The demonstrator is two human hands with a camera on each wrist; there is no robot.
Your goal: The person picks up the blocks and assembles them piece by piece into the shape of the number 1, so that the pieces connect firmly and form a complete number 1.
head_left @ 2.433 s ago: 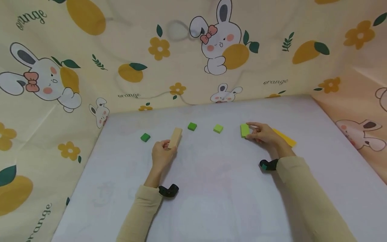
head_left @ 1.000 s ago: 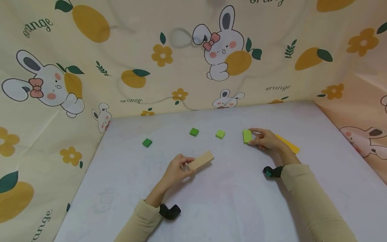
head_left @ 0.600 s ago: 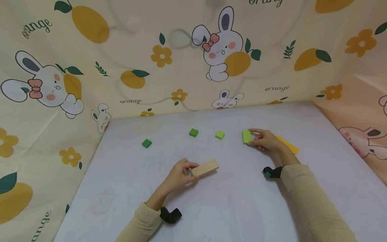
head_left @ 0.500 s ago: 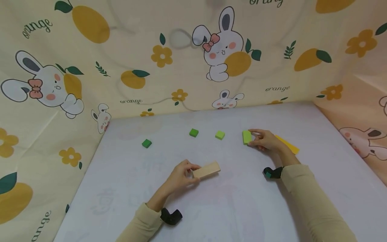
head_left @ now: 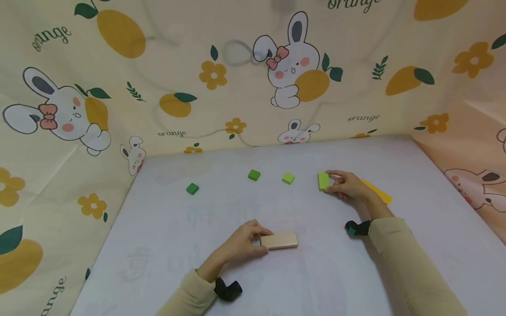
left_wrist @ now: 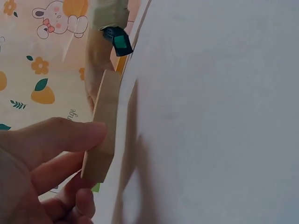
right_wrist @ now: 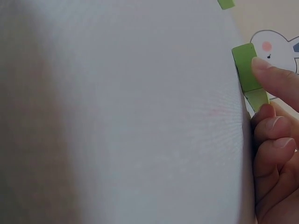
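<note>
My left hand (head_left: 246, 242) pinches one end of a plain wooden block (head_left: 280, 240) between thumb and fingers. In the left wrist view the wooden block (left_wrist: 106, 121) is a long flat bar held over the white table, its shadow beside it. My right hand (head_left: 348, 184) holds a light green rectangular block (head_left: 323, 181) at the back right of the table. In the right wrist view the thumb lies against one side of the green block (right_wrist: 247, 67), which sits at the table surface.
Along the back of the white table (head_left: 166, 245) lie two dark green square blocks (head_left: 192, 188) and a lime green one (head_left: 288, 178). A yellow-orange piece (head_left: 377, 191) is partly hidden behind my right forearm. A printed cloth (head_left: 178, 52) rises behind the table.
My left hand has brought the wooden block from the back left toward the front middle and turned it from upright in view to sideways. The right hand keeps its grip on the green block.
</note>
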